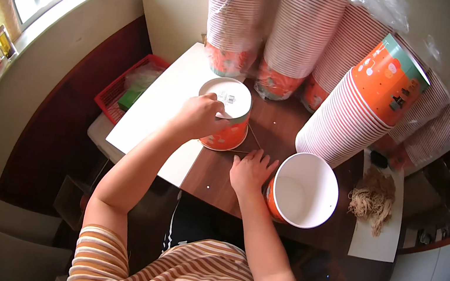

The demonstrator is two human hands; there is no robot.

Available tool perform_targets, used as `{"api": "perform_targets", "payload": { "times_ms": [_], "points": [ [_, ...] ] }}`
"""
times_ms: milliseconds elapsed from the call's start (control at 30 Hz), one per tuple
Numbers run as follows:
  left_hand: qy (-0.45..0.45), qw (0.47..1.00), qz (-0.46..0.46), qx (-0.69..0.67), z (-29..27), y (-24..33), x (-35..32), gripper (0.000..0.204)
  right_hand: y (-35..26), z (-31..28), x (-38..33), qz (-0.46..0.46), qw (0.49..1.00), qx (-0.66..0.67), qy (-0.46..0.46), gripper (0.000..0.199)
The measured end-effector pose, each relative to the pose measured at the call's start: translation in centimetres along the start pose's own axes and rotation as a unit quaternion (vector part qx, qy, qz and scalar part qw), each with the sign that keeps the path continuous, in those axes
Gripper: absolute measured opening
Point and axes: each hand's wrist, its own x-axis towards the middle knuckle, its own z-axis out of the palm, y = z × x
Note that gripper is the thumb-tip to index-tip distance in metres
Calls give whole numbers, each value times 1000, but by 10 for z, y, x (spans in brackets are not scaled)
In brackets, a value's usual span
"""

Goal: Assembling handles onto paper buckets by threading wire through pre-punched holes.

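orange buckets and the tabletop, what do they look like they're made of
The orange round bucket under the left hand at and the open one beside the right hand at look like coated paperboard: thin rolled rims, matte white insides, printed orange walls. The dark brown tabletop looks like wood or wood-grain laminate, with a smooth low sheen; which one can't be told.

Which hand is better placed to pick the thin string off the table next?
Right hand, probably: it lies flat on the table beside the string, fingers free. The left hand is gripping the rim of the inverted orange cup.
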Motion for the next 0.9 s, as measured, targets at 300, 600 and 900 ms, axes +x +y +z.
{"api": "perform_targets", "payload": {
  "times_ms": [300, 600, 900],
  "points": [
    [55, 998, -6, -32, -8, 4, -5, 34, 0, 6, -20, -47, 993, 71, 79, 62],
    [197, 963, -83, -164, 14, -14, -48, 49, 29, -85, -109, -298, 899, 321, -21, 31],
    [140, 954, -199, -173, 92, -34, -81, 87, 147, -179, -117, -196, 908, 346, 129, 12]
  ]
}}
